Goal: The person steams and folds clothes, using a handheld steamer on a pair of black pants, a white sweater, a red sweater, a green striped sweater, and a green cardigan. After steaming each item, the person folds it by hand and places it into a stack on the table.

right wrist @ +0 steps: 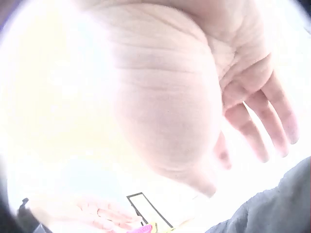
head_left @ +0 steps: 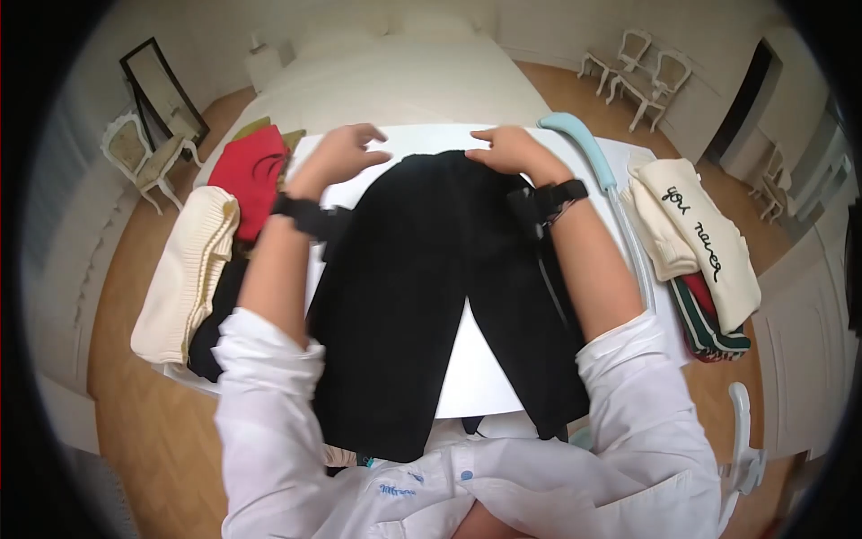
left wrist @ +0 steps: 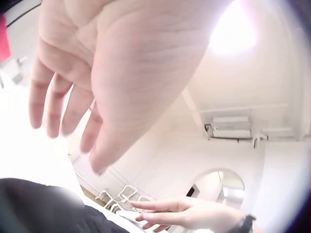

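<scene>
Black in the shape of trousers, lies across the white table with the waist between left hand and right hand, both with relaxed fingers held slightly apart.

The plain black, soft fabric trousers lie spread on the white counter, with the waist end away from the person and both legs pointing toward the person. The waist end is narrower and rounded, with a slightly uneven top edge. Below the crotch the legs part in a tall wedge, showing the white surface between them. The leg ends reach past the near edge, close to the person's body. The cloth looks matte, with soft creases, and a thin pale line marks the outer right side.
</scene>
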{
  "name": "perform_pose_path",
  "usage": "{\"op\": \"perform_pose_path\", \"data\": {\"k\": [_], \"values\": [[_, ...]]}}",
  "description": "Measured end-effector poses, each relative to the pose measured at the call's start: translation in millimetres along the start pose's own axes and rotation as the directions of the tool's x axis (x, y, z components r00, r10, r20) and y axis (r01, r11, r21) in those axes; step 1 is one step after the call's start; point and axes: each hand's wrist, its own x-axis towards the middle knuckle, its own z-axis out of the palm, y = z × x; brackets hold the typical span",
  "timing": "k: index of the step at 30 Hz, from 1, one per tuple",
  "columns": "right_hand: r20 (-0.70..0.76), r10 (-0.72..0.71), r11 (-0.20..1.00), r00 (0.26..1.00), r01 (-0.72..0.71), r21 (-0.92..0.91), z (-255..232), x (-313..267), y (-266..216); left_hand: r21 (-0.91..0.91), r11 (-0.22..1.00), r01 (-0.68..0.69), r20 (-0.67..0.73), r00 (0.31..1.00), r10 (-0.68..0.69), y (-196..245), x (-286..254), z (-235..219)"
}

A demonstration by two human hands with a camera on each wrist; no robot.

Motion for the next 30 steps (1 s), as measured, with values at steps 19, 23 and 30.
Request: {"op": "perform_pose_path", "data": {"k": [19,23,30], "values": [[-0.265,0.396,0.656,0.879,-0.069,0.751,5,10,37,-0.322,0.914,0.246,-0.243,0.912,-0.331,-9,32,50],[-0.752,0.279,0.81,0.597,0.275,0.519,-67,40,4,0.101,0.995,0.021,-0.634,0.772,0.048,39,80,-25],[-0.962,0.014,0.544,0.272,0.805,0.236,-180,-1,-77,0.065,0.824,-0.564,-0.885,0.349,0.308,153,77,-151]]}}
